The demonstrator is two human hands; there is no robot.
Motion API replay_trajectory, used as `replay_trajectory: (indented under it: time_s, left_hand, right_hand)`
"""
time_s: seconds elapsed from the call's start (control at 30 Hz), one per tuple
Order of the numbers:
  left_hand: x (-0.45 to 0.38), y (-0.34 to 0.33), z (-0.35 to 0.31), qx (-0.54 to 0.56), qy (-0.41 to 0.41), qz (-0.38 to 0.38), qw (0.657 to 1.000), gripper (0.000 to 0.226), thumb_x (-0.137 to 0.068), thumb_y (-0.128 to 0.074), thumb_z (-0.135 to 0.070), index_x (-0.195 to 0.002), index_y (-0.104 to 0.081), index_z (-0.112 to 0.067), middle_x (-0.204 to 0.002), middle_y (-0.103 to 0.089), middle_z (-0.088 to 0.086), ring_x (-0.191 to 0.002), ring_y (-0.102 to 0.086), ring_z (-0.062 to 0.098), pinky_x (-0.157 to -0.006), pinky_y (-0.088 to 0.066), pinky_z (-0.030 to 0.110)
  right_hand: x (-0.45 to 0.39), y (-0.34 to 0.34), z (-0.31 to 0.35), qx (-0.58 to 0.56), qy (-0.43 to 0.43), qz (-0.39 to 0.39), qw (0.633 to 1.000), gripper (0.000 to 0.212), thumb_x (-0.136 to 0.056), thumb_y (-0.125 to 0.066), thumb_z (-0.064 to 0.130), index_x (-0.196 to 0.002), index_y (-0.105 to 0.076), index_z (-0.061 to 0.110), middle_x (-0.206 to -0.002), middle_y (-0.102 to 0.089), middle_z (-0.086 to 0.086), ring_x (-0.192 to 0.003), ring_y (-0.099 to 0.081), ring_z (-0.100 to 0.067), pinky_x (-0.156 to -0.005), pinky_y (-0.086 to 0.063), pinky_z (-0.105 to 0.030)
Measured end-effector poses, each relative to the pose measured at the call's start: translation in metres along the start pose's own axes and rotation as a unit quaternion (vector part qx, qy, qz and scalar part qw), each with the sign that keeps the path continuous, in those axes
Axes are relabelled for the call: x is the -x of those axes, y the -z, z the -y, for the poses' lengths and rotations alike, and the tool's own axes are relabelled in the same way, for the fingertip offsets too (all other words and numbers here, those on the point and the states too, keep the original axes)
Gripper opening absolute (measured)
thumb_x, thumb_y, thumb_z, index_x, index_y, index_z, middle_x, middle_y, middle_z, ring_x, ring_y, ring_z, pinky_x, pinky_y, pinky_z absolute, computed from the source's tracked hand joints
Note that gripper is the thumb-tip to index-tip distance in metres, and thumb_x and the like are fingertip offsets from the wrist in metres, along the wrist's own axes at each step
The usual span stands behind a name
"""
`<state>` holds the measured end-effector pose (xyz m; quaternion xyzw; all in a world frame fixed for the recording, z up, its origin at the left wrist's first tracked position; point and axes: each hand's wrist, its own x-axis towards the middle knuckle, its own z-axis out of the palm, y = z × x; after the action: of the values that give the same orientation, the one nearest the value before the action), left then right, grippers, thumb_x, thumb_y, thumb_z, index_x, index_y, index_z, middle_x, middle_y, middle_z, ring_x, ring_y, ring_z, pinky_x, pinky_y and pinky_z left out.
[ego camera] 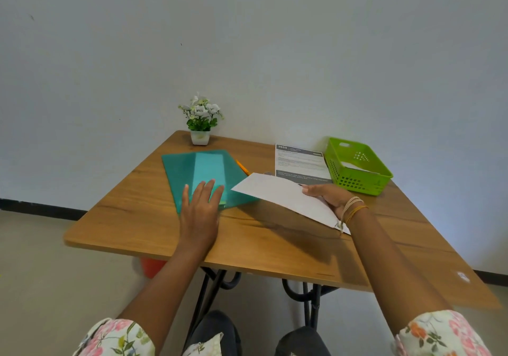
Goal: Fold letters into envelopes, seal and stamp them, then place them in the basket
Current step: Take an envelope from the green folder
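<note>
green basket (pixel 384 175) — white envelope (pixel 354 166) inside — right hand (pixel 327 196) holding letter (pixel 286 194).

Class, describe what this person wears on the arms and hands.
Both arms are bare up to short floral sleeves, white with pink, orange and green print. The right hand has several thin thread bands at the wrist, cream and orange-yellow, one with a dangling knotted end. The left hand wears nothing visible.

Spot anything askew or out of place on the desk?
Nothing damaged or spilled. The teal folder lies at an angle under the left hand; the right hand holds a white sheet. Green basket sits upright.
</note>
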<state>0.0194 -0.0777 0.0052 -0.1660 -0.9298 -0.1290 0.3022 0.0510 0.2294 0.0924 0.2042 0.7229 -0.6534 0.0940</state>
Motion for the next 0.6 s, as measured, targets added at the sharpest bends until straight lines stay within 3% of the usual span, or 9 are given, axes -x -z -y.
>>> replay_trajectory:
  time_s: [0.07,0.13,0.27,0.33,0.5,0.6]
  left_hand:
    - [-0.001,-0.001,-0.001,0.014,-0.037,0.014,0.999,0.048,-0.08,-0.068,-0.01,-0.127,-0.06,-0.015,-0.14,-0.053,0.008,-0.134,-0.045,0.028,-0.113,-0.024,0.055]
    - [-0.002,-0.004,-0.001,0.045,-0.058,0.048,0.996,0.043,-0.089,-0.062,-0.02,-0.131,-0.057,-0.019,-0.144,-0.05,0.004,-0.137,-0.042,0.023,-0.113,-0.027,0.05]
    - [-0.005,-0.013,0.005,0.075,-0.026,0.156,0.985,0.056,-0.1,-0.036,-0.045,-0.151,-0.027,-0.025,-0.159,-0.024,-0.001,-0.143,-0.029,0.016,-0.117,-0.021,0.04]
    - [-0.006,-0.015,0.006,0.076,-0.014,0.176,0.981,0.06,-0.099,-0.03,-0.05,-0.153,-0.021,-0.025,-0.159,-0.022,0.0,-0.144,-0.026,0.015,-0.118,-0.018,0.039]
    - [-0.009,-0.013,0.008,0.04,0.031,0.176,0.983,0.064,-0.097,-0.02,-0.058,-0.15,-0.03,-0.025,-0.156,-0.03,-0.002,-0.146,-0.022,0.014,-0.119,-0.001,0.046]
    - [-0.004,-0.012,0.009,-0.003,0.073,0.17,0.983,0.07,-0.093,-0.01,-0.063,-0.149,-0.03,-0.029,-0.157,-0.028,-0.002,-0.148,-0.014,0.02,-0.114,0.012,0.054]
  right_hand:
    - [-0.002,-0.005,-0.007,-0.012,-0.009,-0.033,0.999,0.012,-0.087,-0.065,0.013,-0.097,-0.066,0.007,-0.074,-0.072,-0.012,-0.056,-0.067,-0.023,-0.049,-0.055,-0.027]
    - [-0.006,-0.011,-0.014,-0.006,-0.015,-0.062,0.998,0.026,-0.084,-0.068,0.014,-0.107,-0.065,0.004,-0.085,-0.07,-0.016,-0.063,-0.065,-0.027,-0.052,-0.052,-0.028]
    - [-0.008,-0.023,-0.019,0.012,-0.024,-0.075,0.997,0.031,-0.084,-0.069,0.016,-0.113,-0.064,0.006,-0.093,-0.069,-0.018,-0.069,-0.064,-0.028,-0.057,-0.05,-0.029]
    - [-0.008,-0.027,-0.018,0.024,-0.031,-0.085,0.996,0.032,-0.084,-0.07,0.017,-0.113,-0.062,0.007,-0.093,-0.07,-0.016,-0.071,-0.065,-0.028,-0.057,-0.051,-0.029]
    - [-0.012,-0.032,-0.019,0.047,-0.034,-0.087,0.994,0.038,-0.081,-0.072,0.019,-0.115,-0.06,0.008,-0.1,-0.07,-0.018,-0.078,-0.067,-0.031,-0.061,-0.052,-0.031]
    - [-0.015,-0.036,-0.021,0.107,-0.015,-0.114,0.988,0.023,-0.08,-0.073,0.02,-0.099,-0.064,0.012,-0.1,-0.068,-0.015,-0.083,-0.065,-0.028,-0.069,-0.051,-0.031]
